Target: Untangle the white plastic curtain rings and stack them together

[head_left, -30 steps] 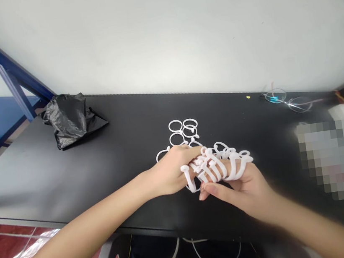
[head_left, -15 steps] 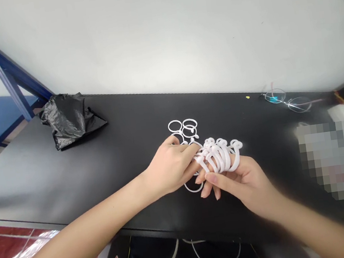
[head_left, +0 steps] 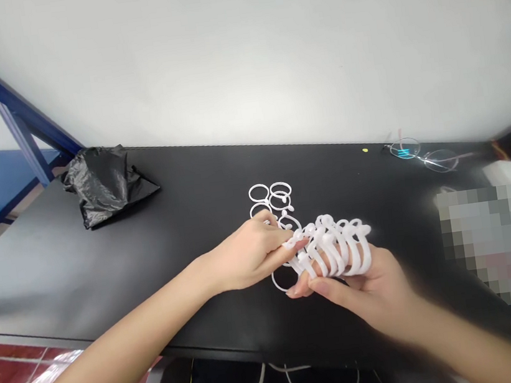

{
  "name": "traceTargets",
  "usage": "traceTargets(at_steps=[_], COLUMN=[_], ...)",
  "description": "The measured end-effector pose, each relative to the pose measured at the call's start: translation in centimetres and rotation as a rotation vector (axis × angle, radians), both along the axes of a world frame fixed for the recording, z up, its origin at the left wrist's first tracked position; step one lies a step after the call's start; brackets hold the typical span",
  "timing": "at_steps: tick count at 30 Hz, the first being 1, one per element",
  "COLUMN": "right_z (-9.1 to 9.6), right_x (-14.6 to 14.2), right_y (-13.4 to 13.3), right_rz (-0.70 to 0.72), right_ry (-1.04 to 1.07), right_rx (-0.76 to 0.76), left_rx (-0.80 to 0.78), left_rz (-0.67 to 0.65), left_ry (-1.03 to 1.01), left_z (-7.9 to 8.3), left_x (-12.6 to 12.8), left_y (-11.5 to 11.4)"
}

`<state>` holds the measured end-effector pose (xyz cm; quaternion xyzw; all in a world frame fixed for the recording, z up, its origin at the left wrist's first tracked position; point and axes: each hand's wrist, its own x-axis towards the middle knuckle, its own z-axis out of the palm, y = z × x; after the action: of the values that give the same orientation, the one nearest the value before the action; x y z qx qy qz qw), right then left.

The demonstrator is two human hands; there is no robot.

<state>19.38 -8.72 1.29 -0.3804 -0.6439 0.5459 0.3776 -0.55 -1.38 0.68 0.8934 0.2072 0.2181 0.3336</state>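
Several white plastic curtain rings (head_left: 350, 248), each with a small eyelet, are threaded in a row over the fingers of my right hand (head_left: 372, 289). The thumb presses along their lower side. My left hand (head_left: 256, 251) reaches in from the left, its fingertips closed on a white ring at the left end of the row. More white rings (head_left: 281, 195) lie loose on the black table (head_left: 198, 186), just beyond and beneath my left hand. My hands partly cover some of these.
A crumpled black plastic bag (head_left: 106, 183) sits at the table's back left, by a blue metal frame (head_left: 21, 131). Eyeglasses (head_left: 421, 158) and a small yellow bit (head_left: 365, 150) lie near the wall. A blurred-out pale item (head_left: 502, 240) is at the right.
My left fingertips have moved right onto the end of the row of rings. The ringed right hand is slightly lower, with its fingers more drawn together. The view has shifted a little.
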Motion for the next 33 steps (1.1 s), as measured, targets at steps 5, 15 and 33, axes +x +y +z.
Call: traceTargets(at_steps=[5, 15, 33], right_z=[-0.4, 0.1, -0.4], right_x=[-0.5, -0.8, 0.9], right_y=[0.0, 0.2, 2.4], right_rz=[0.078, 0.189, -0.428], right_ry=[0.013, 0.056, 0.175], right_rx=[-0.031, -0.170, -0.085], left_rx=[0.005, -0.238, -0.076], left_rz=[0.051, -0.017, 0.365], left_ry=[-0.062, -0.165, 0.168], left_z=[-0.3, 0.1, 2.4], left_x=[0.1, 1.0, -6.0], left_y=[-0.2, -0.8, 3.9])
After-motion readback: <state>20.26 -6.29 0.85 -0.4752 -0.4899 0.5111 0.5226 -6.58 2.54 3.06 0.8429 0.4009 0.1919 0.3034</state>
